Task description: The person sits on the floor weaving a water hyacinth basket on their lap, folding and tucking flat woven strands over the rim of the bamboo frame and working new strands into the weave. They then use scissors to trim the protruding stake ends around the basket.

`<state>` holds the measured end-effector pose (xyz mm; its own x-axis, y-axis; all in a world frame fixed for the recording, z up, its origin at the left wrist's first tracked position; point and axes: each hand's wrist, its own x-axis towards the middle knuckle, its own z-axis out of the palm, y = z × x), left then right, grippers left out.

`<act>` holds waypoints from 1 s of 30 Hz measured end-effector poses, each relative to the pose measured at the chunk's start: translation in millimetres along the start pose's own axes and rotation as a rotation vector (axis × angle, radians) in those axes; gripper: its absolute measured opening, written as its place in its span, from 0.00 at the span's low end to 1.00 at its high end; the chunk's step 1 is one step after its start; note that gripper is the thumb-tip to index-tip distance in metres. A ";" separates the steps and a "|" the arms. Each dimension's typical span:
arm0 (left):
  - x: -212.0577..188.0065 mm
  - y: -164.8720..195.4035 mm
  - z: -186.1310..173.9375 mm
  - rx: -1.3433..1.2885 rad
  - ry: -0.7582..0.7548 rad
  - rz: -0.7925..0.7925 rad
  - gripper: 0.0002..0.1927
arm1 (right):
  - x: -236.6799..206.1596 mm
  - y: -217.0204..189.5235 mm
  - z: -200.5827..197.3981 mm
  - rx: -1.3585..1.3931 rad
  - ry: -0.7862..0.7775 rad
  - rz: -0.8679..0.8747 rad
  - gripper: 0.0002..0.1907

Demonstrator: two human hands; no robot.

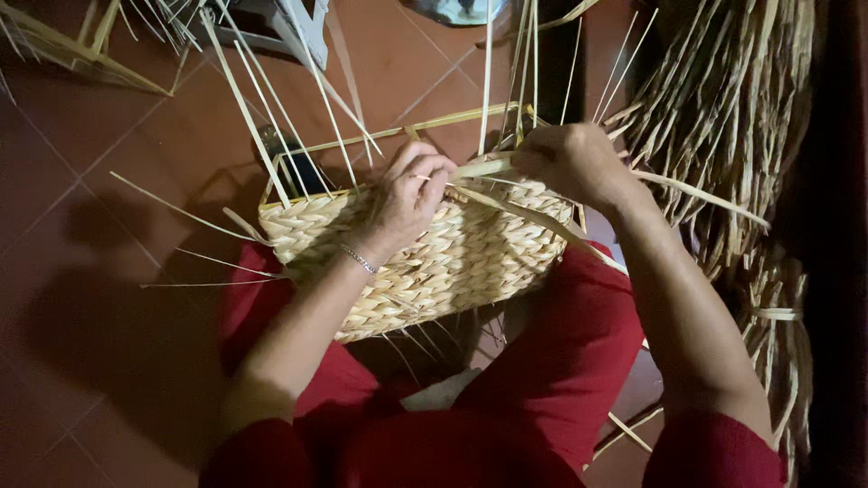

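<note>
Left hand (409, 194): centre frame, fingers curled, pinching a straw strip (506, 210) at the woven basket (434, 262) rim. Right hand (570, 163): fisted round the strip's end. Basket contents hidden.

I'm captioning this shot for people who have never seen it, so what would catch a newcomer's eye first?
First, the pale woven basket at centre, resting on the lap in red trousers, loose strands sticking up from its rim. Both hands work that rim: the left hand, above a thin bracelet, and the right hand, pinching a flat strip. A heap of dried straw fills the right side.
</note>
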<state>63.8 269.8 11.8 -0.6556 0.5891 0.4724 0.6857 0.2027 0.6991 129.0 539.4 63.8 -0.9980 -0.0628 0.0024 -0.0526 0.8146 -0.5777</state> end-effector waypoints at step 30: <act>-26.9 4.6 2.2 0.331 -0.063 0.322 0.07 | 7.0 -24.8 52.6 -0.087 0.390 -0.265 0.15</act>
<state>85.2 256.7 1.2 -0.3790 0.7075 0.5965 0.9221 0.2343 0.3079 125.0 488.5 35.2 -0.8874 -0.0670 0.4562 -0.2930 0.8458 -0.4458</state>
